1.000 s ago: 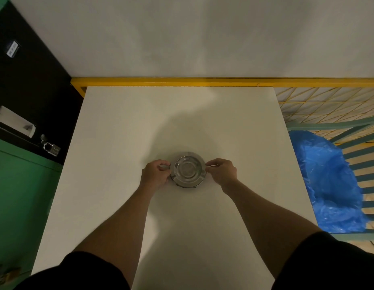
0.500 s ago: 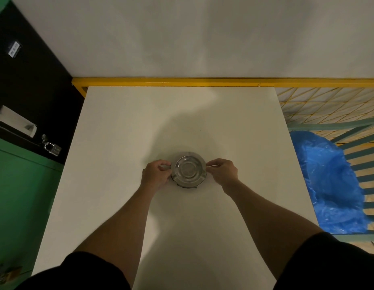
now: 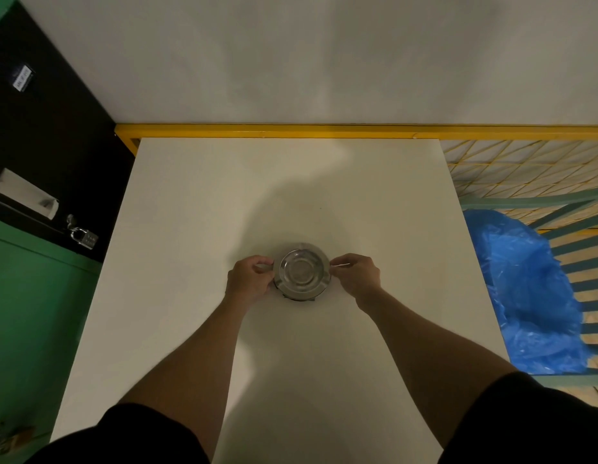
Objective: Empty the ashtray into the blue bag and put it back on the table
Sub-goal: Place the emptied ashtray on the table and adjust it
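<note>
Ashtray (image 3: 302, 271) rim is pinched on both sides: my left hand (image 3: 249, 279) has its fingers (image 3: 262, 262) narrowed onto the left edge, my right hand (image 3: 356, 277) has its fingertips (image 3: 339, 264) narrowed onto the right edge, each holding the metal. It lies directly between the two hands, round, with no long axis to speak of, and neither hand is nearer than the other. Whether its base is touching the surface or just off it I cannot tell; a dark shape shows under its near edge. No contents are discernible in the bowl. It is near the middle of the white table (image 3: 190, 229), well apart from every edge. The blue bag (image 3: 525, 289) hangs open beyond the table's right edge, on my right hand's side, so in my judgement any carry goes rightward. A yellow rail (image 3: 291, 131) runs along the far edge; a green cabinet (image 3: 30, 313) with a padlock (image 3: 85, 237) stands off the left edge.
</note>
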A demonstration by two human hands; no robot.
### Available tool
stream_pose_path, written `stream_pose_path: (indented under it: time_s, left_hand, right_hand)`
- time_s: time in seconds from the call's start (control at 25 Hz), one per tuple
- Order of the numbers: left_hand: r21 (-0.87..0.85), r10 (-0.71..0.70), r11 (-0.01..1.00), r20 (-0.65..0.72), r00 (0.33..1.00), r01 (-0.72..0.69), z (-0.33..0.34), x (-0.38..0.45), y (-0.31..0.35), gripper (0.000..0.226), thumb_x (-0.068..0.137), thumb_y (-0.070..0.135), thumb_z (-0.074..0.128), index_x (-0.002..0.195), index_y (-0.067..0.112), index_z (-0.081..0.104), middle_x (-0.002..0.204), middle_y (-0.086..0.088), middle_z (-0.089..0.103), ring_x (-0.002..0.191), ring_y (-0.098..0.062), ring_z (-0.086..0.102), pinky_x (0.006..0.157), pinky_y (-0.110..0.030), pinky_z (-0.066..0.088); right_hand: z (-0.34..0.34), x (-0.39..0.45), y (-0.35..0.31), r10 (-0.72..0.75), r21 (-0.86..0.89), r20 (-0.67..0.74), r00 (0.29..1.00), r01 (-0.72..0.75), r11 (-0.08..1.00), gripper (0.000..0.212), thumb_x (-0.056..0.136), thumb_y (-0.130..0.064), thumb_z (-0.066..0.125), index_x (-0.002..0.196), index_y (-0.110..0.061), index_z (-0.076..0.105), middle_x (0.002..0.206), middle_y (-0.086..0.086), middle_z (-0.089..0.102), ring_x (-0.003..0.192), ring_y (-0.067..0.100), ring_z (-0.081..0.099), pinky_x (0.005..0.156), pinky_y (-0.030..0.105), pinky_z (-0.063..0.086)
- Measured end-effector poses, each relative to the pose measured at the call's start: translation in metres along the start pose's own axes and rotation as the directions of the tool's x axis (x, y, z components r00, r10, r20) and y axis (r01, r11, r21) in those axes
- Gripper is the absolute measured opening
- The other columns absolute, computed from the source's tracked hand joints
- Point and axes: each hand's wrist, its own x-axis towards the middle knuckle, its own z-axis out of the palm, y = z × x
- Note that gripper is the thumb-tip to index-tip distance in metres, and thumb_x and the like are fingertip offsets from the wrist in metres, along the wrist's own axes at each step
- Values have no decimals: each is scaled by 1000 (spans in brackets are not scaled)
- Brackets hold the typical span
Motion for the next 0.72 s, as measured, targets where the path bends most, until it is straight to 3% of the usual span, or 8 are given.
stream_pose_path:
  time_s: [0.24, 0.4, 0.48, 0.64, 0.72]
  left_hand:
    - [1, -10, 1000, 1, 1000, 10, 2, 2, -1, 20, 76, 19, 71, 95, 27, 74, 82, -5, 76, 73, -25, 72, 79, -42, 61]
    - [-36, -40, 999, -28, 999, 39, 2, 2, -1, 9, 77, 24, 67, 84, 30, 69, 82, -6, 75, 79, -29, 73, 80, -44, 61]
    - [-17, -43, 999, -54, 998, 43, 2, 2, -2, 12, 79, 22, 62, 88, 27, 68, 91, -8, 75, 88, -32, 71, 82, -43, 59]
    - [265, 167, 955, -98, 981, -136, 5, -8, -7, 25, 84, 13, 52, 105, 15, 66, 103, -12, 68, 97, -34, 62, 77, -34, 48]
    - [443, 292, 866, -68, 954, -234, 7, -13, -10, 27, 84, 11, 50, 109, 11, 62, 107, -16, 61, 102, -38, 54, 77, -40, 47]
  right_hand:
    - [0, 0, 1, 2, -3, -3, 1000, -2, 1000, 17, 80, -17, 76, 70, -30, 72, 74, -10, 70, 60, 5, 59, 39, 10, 39]
    - [-1, 0, 0, 1, 18, 16, 1000, -1, 1000, 12, 79, -19, 76, 79, -30, 72, 84, -7, 71, 74, 9, 63, 52, 17, 44]
    - [-3, 0, 1, 8, 25, 26, 1000, -9, 1000, 14, 79, -20, 75, 91, -27, 73, 92, -4, 71, 79, 9, 62, 55, 19, 44]
    - [-4, 0, 5, -57, -108, 45, 997, 61, 992, 27, 84, -16, 69, 111, -19, 70, 106, 4, 70, 78, 7, 61, 58, 14, 43]
    - [-4, -2, 7, -161, -297, 83, 983, 179, 938, 36, 86, -15, 69, 122, -15, 64, 120, 8, 65, 95, 15, 60, 75, 17, 45]
